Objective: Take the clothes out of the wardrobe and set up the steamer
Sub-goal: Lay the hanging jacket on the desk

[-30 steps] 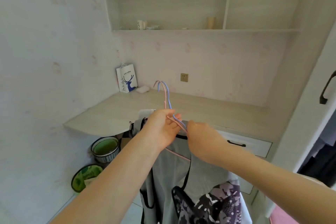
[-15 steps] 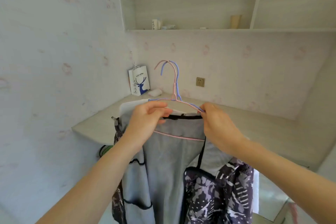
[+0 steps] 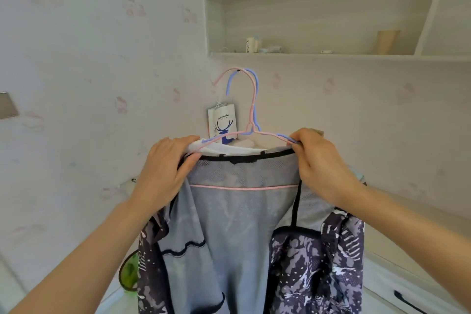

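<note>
A grey jacket (image 3: 237, 224) with a dark patterned outside and black trim hangs open in front of me, lining toward me. It sits on a pink hanger and a blue hanger (image 3: 252, 99) held together, hooks up. My left hand (image 3: 165, 173) grips the jacket's left shoulder and the hanger end there. My right hand (image 3: 321, 166) pinches the right hanger ends at the other shoulder. No steamer is in view.
A white paper bag (image 3: 221, 120) with a blue deer print stands on the desk behind the hangers. Wall shelves (image 3: 331, 55) above hold a paper cup (image 3: 387, 42) and small items. A green bowl (image 3: 128, 273) shows at lower left, a drawer handle (image 3: 405, 299) at lower right.
Both hands have lifted the hangers and jacket higher and spread apart to the shoulders. The view has tilted up and moved closer to the wall.
</note>
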Motion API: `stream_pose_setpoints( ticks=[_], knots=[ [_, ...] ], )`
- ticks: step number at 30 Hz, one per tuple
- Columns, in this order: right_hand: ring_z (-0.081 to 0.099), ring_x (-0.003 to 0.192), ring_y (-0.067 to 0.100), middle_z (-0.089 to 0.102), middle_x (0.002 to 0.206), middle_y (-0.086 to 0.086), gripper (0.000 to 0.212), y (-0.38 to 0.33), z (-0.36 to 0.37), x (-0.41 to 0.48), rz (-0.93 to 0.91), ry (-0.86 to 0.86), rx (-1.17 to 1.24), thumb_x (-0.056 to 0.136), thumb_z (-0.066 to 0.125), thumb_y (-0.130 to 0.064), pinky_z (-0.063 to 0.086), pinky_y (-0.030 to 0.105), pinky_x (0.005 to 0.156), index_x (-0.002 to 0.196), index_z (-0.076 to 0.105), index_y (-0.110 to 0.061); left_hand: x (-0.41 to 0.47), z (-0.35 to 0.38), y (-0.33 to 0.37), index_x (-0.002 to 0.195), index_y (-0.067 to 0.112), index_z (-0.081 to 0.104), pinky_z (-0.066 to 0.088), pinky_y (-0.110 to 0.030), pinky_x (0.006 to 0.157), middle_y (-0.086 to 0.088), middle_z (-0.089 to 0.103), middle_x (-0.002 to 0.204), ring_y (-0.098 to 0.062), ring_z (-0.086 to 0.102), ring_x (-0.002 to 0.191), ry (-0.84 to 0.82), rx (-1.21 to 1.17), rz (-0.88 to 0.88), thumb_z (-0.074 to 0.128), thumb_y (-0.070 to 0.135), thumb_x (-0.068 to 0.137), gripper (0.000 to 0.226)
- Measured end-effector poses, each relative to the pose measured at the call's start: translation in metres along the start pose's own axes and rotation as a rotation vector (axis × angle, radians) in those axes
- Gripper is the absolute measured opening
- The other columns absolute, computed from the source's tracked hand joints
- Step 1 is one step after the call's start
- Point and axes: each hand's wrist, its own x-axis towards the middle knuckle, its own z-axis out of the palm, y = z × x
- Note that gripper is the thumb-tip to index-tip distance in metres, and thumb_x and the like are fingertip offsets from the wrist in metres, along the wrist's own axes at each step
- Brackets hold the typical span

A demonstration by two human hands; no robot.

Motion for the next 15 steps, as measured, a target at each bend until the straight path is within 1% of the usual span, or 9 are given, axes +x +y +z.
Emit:
stream_pose_setpoints(
  ticks=[2,4,6,8,9,11,15],
  knots=[
    [0.052,0.080,0.023,0.055,0.089,0.001,0.012,0.010,0.010,0.010,-0.022,-0.021,0.019,0.099,0.039,-0.018,0.040,0.034,0.068,0.098,0.050,-0.016,0.002,0.007,-0.003,0.114,0.016,0.060,0.043,-0.040,0.077,0.004,0.062,0.093,-0.024,0.054,0.083,0.018,0.027,-0.036,0.034,0.044,0.097,0.042],
    [0.053,0.083,0.022,0.057,0.093,0.001,0.014,0.019,0.023,0.020,-0.056,-0.036,0.038,0.099,0.040,-0.019,0.041,0.033,0.071,0.101,0.053,-0.015,0.003,0.016,-0.007,0.100,0.016,0.060,0.042,-0.038,0.070,0.003,0.056,0.082,-0.023,0.051,0.078,0.038,0.025,-0.129,0.035,0.046,0.099,0.040],
    [0.053,0.087,0.021,0.057,0.095,0.001,0.017,0.025,0.035,0.032,-0.100,-0.041,0.052,0.099,0.040,-0.020,0.041,0.032,0.074,0.102,0.055,-0.014,0.004,0.024,-0.014,0.092,0.019,0.057,0.039,-0.035,0.068,0.004,0.053,0.079,-0.020,0.050,0.077,0.061,0.004,-0.215,0.035,0.044,0.097,0.034],
    [0.051,0.088,0.019,0.056,0.095,-0.002,0.019,0.029,0.046,0.045,-0.154,-0.041,0.053,0.100,0.040,-0.023,0.039,0.029,0.076,0.104,0.057,-0.015,0.008,0.030,-0.026,0.090,0.020,0.055,0.037,-0.032,0.067,0.005,0.053,0.079,-0.018,0.049,0.076,0.092,0.001,-0.250,0.038,0.039,0.097,0.026],
    [0.050,0.089,0.019,0.055,0.095,-0.003,0.021,0.032,0.052,0.051,-0.182,-0.038,0.038,0.100,0.039,-0.025,0.040,0.030,0.077,0.106,0.057,-0.016,0.011,0.032,-0.033,0.090,0.021,0.055,0.037,-0.032,0.067,0.005,0.055,0.079,-0.018,0.049,0.075,0.103,-0.007,-0.265,0.040,0.037,0.097,0.024],
    [0.049,0.091,0.018,0.054,0.097,-0.005,0.028,0.037,0.063,0.065,-0.214,-0.024,-0.003,0.098,0.038,-0.033,0.044,0.036,0.079,0.114,0.057,-0.019,0.017,0.036,-0.048,0.089,0.021,0.055,0.040,-0.034,0.067,0.004,0.057,0.079,-0.019,0.051,0.076,0.110,-0.032,-0.297,0.043,0.036,0.097,0.021],
    [0.053,0.100,0.020,0.056,0.105,-0.004,0.044,0.052,0.087,0.089,-0.127,-0.018,0.004,0.094,0.032,-0.047,0.046,0.042,0.085,0.127,0.049,-0.024,0.034,0.043,-0.087,0.088,0.021,0.055,0.043,-0.037,0.068,0.004,0.059,0.078,-0.019,0.054,0.075,0.119,-0.063,-0.331,0.045,0.034,0.098,0.019]
  ],
)
